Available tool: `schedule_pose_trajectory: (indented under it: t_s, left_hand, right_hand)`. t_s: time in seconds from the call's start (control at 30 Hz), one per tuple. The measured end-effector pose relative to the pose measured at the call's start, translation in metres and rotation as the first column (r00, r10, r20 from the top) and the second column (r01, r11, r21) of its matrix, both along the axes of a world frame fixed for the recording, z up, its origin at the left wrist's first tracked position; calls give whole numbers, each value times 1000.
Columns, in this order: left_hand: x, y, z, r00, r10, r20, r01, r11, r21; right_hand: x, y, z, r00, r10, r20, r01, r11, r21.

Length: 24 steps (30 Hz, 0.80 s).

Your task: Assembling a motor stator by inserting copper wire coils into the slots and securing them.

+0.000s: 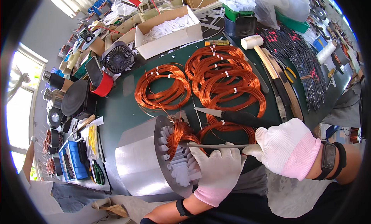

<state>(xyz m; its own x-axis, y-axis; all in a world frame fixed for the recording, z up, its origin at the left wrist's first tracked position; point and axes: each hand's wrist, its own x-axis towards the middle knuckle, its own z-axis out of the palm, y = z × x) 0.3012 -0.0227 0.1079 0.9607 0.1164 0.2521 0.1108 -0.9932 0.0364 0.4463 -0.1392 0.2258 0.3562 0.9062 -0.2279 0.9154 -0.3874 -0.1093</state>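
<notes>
Gripped in your right hand point(284, 148), the thin rod point(208, 146) crosses your left hand point(221, 169), likely for steadying; can't tell if left grasps it. Copper bundle point(179, 136) sits at the stator's point(137, 158) open end.

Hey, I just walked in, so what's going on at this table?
Someone is working at a metal cylinder, with white strips and a copper wire bundle at its end. The gloved right hand grips a thin rod that reaches to the wire; the gloved left hand is at that same end, its exact contact unclear. Several copper coils lie on the green table.
</notes>
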Motion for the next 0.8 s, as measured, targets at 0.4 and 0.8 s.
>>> schedule_pose_trajectory:
  t_s: [0.4, 0.8]
  left_hand:
    - [-2, 2, 1, 998, 18, -55, -17, 1000, 7]
    - [1, 3, 4, 998, 10, -60, -11, 1000, -17]
  right_hand:
    - [3, -1, -12, 997, -15, -72, 16, 1000, 19]
    - [5, 7, 4, 999, 24, -39, -22, 999, 41]
